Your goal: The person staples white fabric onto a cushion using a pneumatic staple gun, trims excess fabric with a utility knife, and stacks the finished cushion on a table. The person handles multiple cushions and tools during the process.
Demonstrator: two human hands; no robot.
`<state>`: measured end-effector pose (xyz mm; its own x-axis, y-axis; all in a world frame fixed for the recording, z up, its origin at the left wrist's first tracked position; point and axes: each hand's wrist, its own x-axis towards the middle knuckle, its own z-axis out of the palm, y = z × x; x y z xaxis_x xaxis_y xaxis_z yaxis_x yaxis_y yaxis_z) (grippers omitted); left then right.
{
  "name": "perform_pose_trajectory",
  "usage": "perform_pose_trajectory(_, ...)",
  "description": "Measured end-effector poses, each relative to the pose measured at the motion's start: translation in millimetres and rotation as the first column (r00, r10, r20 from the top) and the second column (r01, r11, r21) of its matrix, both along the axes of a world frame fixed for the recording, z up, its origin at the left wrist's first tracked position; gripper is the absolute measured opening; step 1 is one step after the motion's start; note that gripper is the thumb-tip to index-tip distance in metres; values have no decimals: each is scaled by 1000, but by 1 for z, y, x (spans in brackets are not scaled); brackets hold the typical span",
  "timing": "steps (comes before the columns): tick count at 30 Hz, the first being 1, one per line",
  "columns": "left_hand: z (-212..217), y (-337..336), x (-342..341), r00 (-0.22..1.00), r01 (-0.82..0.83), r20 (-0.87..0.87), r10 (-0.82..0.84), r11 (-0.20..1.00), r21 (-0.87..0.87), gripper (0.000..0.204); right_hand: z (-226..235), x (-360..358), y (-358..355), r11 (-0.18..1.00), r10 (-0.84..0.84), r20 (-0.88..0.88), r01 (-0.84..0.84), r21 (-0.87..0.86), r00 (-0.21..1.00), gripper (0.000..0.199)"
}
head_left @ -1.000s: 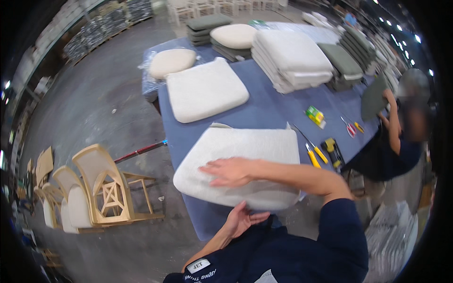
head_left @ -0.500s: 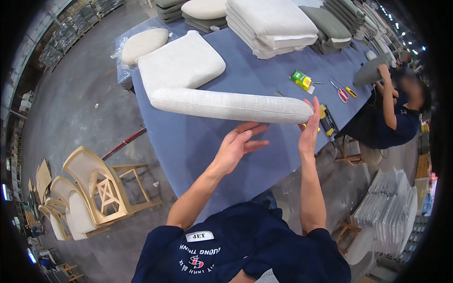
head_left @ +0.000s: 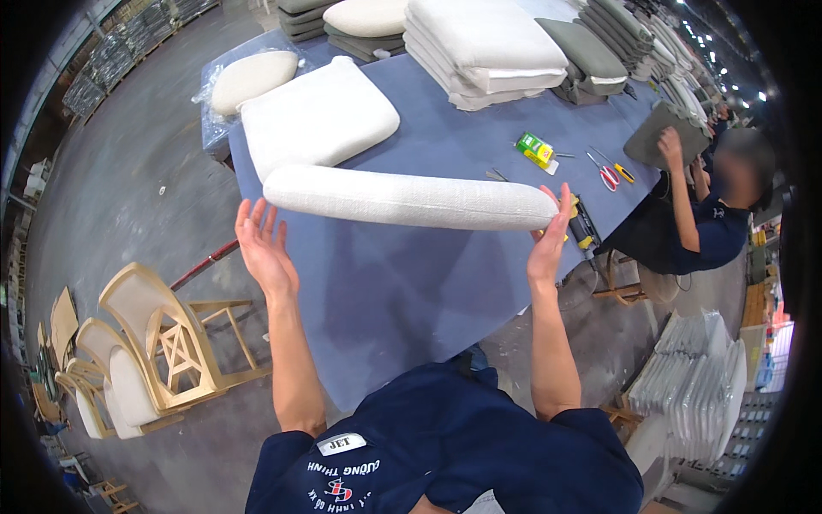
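Note:
A pale fabric-covered seat cushion (head_left: 411, 199) is held edge-on above the table, its long rounded side toward me. My right hand (head_left: 550, 236) grips its right end, fingers along the outside. At the opposite end, my left hand (head_left: 269, 257) is open, palm up with fingers spread, close beside the cushion's left corner; whether it touches is hard to tell. Another pale cushion (head_left: 321, 116) lies flat on the blue-covered table (head_left: 377, 300) just beyond.
Scissors (head_left: 609, 177), a yellow-handled screwdriver (head_left: 624, 173), a green-yellow box (head_left: 536, 150) and a yellow-black tool (head_left: 584, 224) lie at right. Stacked white cushions (head_left: 479, 43) stand behind. A co-worker (head_left: 715, 214) handles a grey-green cushion (head_left: 664, 128). Wooden chairs (head_left: 171, 343) stand left.
My left hand has moved left from below the cushion's middle to its left end. The right hand keeps its hold. The co-worker's cushion has turned to show more of its broad face.

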<state>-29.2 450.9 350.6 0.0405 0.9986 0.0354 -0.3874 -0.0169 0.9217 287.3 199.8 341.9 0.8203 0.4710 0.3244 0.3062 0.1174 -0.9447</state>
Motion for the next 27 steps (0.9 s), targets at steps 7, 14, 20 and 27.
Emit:
perform_pose_trajectory(7,-7,25,37,999,44,-14,-43,993,106,54,-14,-1,-10,1000,0,48,1,-21,999,83)
perform_pose_trajectory(14,-18,36,46,994,-66,98,55,992,111,52,-12,1,-5,999,-26,49,28,-35,998,77)
perform_pose_trajectory(20,-14,27,49,993,-15,119,10,999,41,56,-16,2,-7,999,-36,19,36,7,999,77)
perform_pose_trajectory(27,-14,37,37,997,80,2,-81,991,108,59,-16,5,-5,999,-34,40,35,-18,999,72)
